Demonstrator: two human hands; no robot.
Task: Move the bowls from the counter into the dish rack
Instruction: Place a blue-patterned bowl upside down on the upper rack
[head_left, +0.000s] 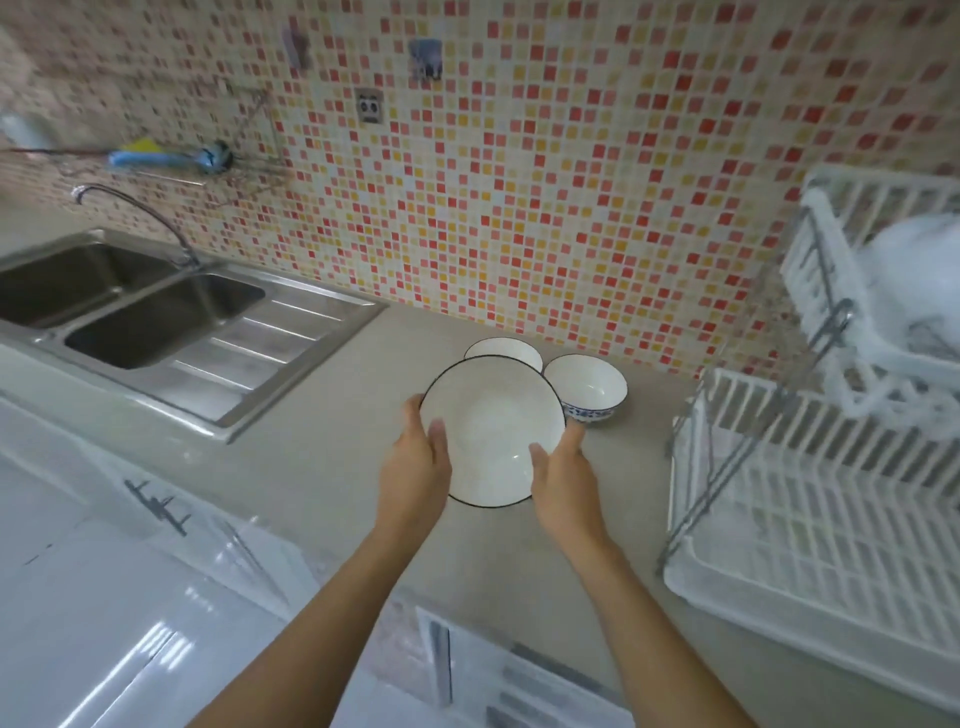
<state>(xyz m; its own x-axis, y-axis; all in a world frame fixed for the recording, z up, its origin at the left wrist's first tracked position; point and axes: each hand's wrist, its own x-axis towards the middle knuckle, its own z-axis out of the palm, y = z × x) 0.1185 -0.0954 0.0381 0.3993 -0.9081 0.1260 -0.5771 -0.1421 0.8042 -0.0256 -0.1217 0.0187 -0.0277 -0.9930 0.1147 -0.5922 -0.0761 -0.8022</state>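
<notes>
Head view: at the centre of the frame a wide, shallow white ceramic bowl with a thin dark rim line (491, 431) is clasped between both hands, the left hand (415, 467) pressed to its left edge with the thumb laid over the rim, the right hand (563, 475) pressed to its lower right edge in the same way. The bowl is seen tilted toward the camera and appears to be lifted off the grey stone counter (322, 467), though contact underneath cannot be told. Just behind it, a second white dark-rimmed bowl (503, 351) is partly hidden, and a smaller, deeper white bowl with a blue pattern round its base (587, 387) stands just beside the right fingertips. The white plastic two-tier dish rack on a metal frame (810, 499) fills the right side of the frame, its lower tray bare; the upper tier is blurred. For the step in hand, the grip should be kept even on both sides and the bowl carried rightward over the rack's near rail. The blue-patterned bowl should be cleared without a knock. A steel double sink (156, 322) lies at the left.
</notes>
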